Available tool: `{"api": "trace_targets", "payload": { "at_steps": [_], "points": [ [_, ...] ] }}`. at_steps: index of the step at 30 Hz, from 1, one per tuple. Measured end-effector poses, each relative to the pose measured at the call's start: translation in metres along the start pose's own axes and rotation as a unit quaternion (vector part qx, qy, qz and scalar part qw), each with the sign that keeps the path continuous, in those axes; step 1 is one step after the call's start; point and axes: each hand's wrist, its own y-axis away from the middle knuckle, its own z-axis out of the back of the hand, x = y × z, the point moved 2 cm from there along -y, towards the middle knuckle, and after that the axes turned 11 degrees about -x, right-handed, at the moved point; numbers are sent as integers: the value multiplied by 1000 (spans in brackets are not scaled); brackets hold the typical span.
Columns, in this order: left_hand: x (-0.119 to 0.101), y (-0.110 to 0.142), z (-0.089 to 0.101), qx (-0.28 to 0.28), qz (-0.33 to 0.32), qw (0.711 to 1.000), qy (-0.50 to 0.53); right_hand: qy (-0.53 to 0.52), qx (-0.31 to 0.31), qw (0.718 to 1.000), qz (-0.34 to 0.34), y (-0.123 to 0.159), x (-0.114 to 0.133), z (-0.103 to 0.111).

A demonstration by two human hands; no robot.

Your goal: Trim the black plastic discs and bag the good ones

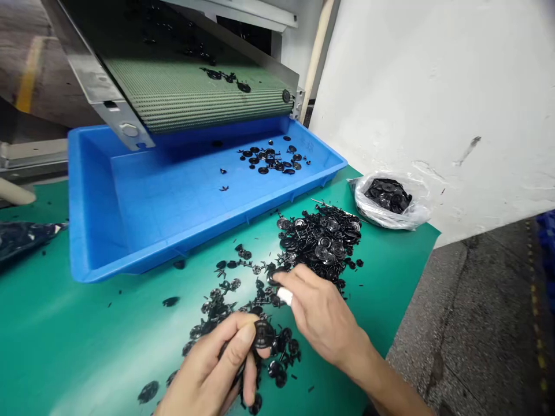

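My left hand [217, 364] is closed, pinching a round black plastic disc [262, 335] between thumb and fingers, with more dark parts partly hidden under the palm. To its right, my right hand [327, 318] has its fingers drawn together at another black plastic disc [274, 275], and a white wrap [285, 296] covers one fingertip. Scattered black plastic parts [217, 303], round discs and small branched pieces, lie around and beneath both hands. Just beyond the right hand is a dense pile of similar black parts [325, 240].
A blue tray [173, 254] holding several black parts stands on the green tabletop [39, 335]. Above it slopes a green conveyor belt [203, 95] carrying some pieces. An open clear bag [390, 202] of black discs sits at right by a white panel [455, 86]. Another dark bag [26, 240] lies left.
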Motion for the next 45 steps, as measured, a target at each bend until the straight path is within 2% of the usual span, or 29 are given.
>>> {"api": "trace_targets", "payload": {
  "at_steps": [4, 6, 9, 11, 13, 17, 22, 26, 28, 30, 31, 33, 35, 37, 39, 42, 45],
  "points": [
    [-3, -4, 3, -5, 65, 984, 166, 155, 81, 984, 30, -30, -3, 0],
    [-2, -7, 4, 18, 87, 969, 232, 163, 116, 979, 27, -40, -5, 0],
    [0, -12, 3, 93, 103, 948, 287, 131, 137, 982, 14, -43, -9, 4],
    [2, -14, 4, 115, 95, 942, 302, 110, 134, 985, 21, -40, -12, 8],
    [4, -16, 6, 104, 83, 941, 310, 98, 128, 986, 50, -34, -14, 11],
    [8, -18, 7, 99, 75, 944, 307, 151, 138, 975, 94, -24, -17, 14],
    [10, -18, 9, 36, 92, 943, 318, 205, 142, 965, 75, -28, -20, 14],
    [11, -16, 8, 44, 76, 953, 289, 203, 119, 970, 68, -28, -22, 22],
    [10, -15, 7, 47, 58, 963, 261, 149, 92, 983, 51, -26, -24, 27],
    [9, -13, 4, 53, 41, 978, 200, 14, 57, 998, -8, -21, -27, 30],
    [9, -12, 3, 57, 29, 985, 162, -78, 42, 995, -53, -18, -28, 28],
    [7, -10, 0, 60, -4, 994, 94, -256, 31, 956, -143, -10, -29, 20],
    [5, -7, -4, 55, -42, 996, 55, -363, 35, 909, -201, 1, -26, 8],
    [5, -6, -7, 51, -60, 996, 43, -400, 41, 887, -226, 12, -20, -4],
    [5, -6, -9, 55, -57, 996, 38, -411, 37, 883, -226, 21, -14, -12],
    [8, -8, -10, 63, -39, 997, 31, -407, 29, 894, -187, 28, -6, -13],
    [9, -9, -9, 60, -28, 998, 18, -375, 36, 918, -123, 33, -2, -7]
  ]
}}
